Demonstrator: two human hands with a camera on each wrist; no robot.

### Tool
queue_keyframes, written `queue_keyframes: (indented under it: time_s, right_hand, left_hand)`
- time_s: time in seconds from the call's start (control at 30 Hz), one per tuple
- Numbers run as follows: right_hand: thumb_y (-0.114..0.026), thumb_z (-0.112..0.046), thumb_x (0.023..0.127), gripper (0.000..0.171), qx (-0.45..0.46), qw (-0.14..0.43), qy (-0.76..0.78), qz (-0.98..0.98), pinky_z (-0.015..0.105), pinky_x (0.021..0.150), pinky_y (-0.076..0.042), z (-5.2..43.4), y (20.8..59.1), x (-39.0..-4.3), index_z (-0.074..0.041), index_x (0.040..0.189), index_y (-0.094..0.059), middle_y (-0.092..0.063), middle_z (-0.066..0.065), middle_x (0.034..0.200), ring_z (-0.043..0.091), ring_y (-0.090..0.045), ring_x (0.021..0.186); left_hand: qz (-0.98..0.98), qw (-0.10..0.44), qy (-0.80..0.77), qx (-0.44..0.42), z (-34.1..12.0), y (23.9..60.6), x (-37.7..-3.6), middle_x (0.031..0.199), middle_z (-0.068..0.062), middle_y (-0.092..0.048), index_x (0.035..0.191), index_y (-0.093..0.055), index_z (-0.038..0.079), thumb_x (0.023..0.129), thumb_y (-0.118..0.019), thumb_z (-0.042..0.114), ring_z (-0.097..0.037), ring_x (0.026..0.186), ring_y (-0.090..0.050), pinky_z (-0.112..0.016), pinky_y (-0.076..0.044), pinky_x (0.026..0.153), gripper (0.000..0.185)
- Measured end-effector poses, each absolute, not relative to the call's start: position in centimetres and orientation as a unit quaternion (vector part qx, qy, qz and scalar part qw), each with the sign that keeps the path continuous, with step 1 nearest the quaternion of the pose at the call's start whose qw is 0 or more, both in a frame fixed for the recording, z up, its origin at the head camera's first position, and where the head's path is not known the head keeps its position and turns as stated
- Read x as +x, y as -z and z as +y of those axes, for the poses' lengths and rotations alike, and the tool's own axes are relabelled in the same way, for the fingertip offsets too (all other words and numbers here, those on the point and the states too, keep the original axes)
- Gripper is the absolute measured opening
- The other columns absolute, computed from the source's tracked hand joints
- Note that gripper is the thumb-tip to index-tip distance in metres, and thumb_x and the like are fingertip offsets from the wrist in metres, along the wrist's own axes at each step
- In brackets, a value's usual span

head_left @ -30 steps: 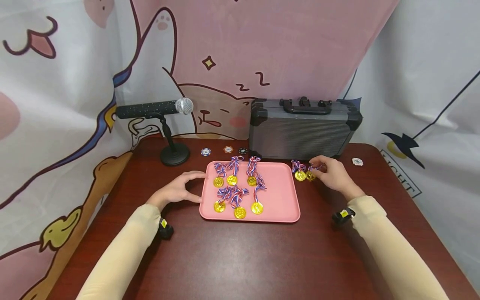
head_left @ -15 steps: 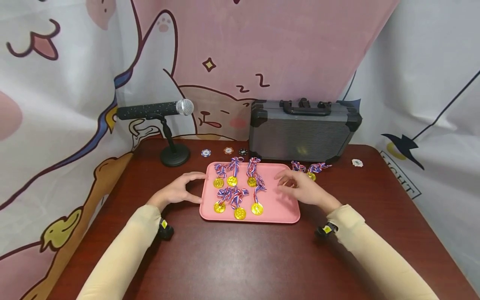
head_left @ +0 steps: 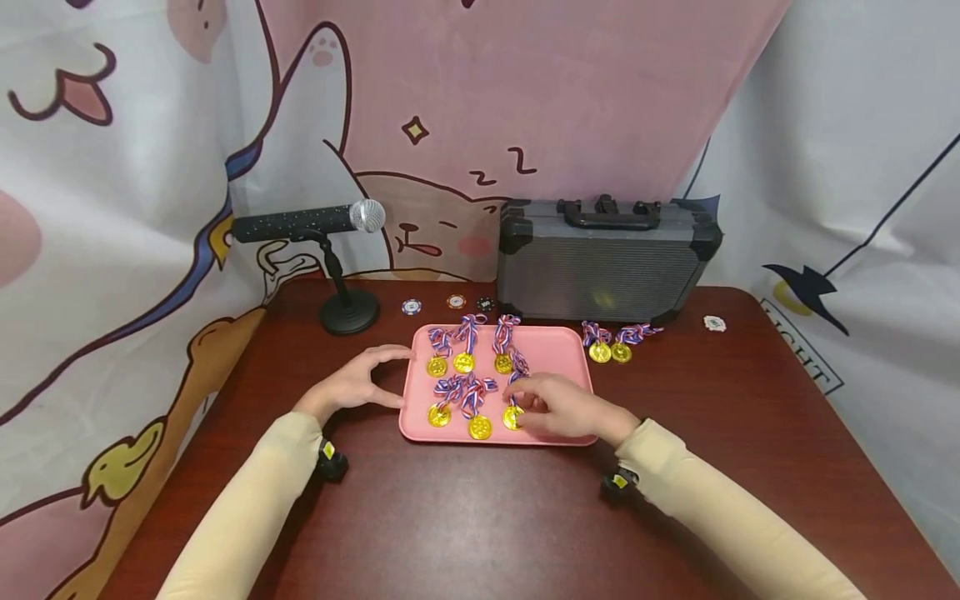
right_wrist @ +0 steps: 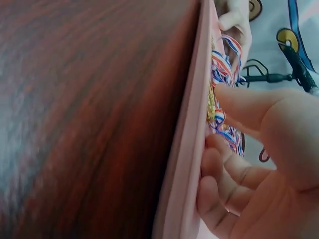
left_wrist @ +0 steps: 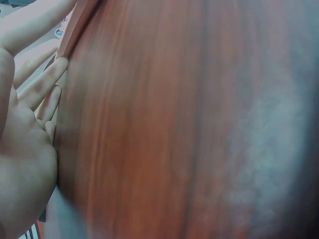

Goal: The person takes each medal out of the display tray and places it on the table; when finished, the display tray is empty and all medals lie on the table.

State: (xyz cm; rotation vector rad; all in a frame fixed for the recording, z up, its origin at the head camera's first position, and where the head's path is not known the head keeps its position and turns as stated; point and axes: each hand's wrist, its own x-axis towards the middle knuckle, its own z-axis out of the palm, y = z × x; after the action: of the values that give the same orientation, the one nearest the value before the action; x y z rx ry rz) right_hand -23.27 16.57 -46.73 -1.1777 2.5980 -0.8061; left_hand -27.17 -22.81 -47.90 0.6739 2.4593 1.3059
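Observation:
A pink tray lies on the table, holding several gold medals with red, white and blue ribbons. My left hand is at the tray's left edge, thumb and fingers spread, fingertips right at the rim. Over the tray's front right part is my right hand, its thumb and forefinger apart around the front right medal, partly covering it. In the right wrist view, the thumb tip is right at a gold medal, and the other fingers curve in beside the tray's rim. Two more medals lie right of the tray.
A grey hard case stands behind the tray. At the back left is a microphone on a stand. Several poker chips lie along the table's back, and another chip is at the far right.
My right hand has moved left from the two medals beside the tray to the front right medal on it. Those two medals stay on the table. My left hand has not moved.

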Motion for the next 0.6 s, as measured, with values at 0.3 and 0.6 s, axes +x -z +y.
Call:
queue_keyframes:
  time_s: [0.3, 0.6]
  right_hand:
    - [-0.082, -0.017, 0.092, 0.017, -0.393, 0.084, 0.230, 0.886, 0.029, 0.075, -0.049, 16.0, 46.6, -22.6, -0.017, 0.106, -0.073, -0.063, -0.002, 0.092, 0.017, -0.057, 0.085]
    - [-0.079, -0.007, 0.093, 0.020, -0.394, 0.124, 0.297, 0.861, 0.025, 0.064, -0.043, 16.7, 46.0, -22.4, -0.015, 0.098, -0.061, -0.057, -0.008, 0.077, 0.009, -0.051, 0.070]
  left_hand:
    - [0.847, 0.129, -0.450, 0.251, -22.8, 47.5, -27.0, 0.155, -0.024, -0.050, 0.147, -0.057, -0.001, 0.073, -0.095, 0.008, -0.044, 0.147, -0.036, -0.068, -0.021, 0.122, 0.083]
    - [0.850, 0.124, -0.448, 0.249, -23.6, 49.9, -28.5, 0.156, -0.017, -0.051, 0.149, -0.058, 0.007, 0.072, -0.097, 0.014, -0.039, 0.148, -0.037, -0.067, -0.021, 0.123, 0.087]
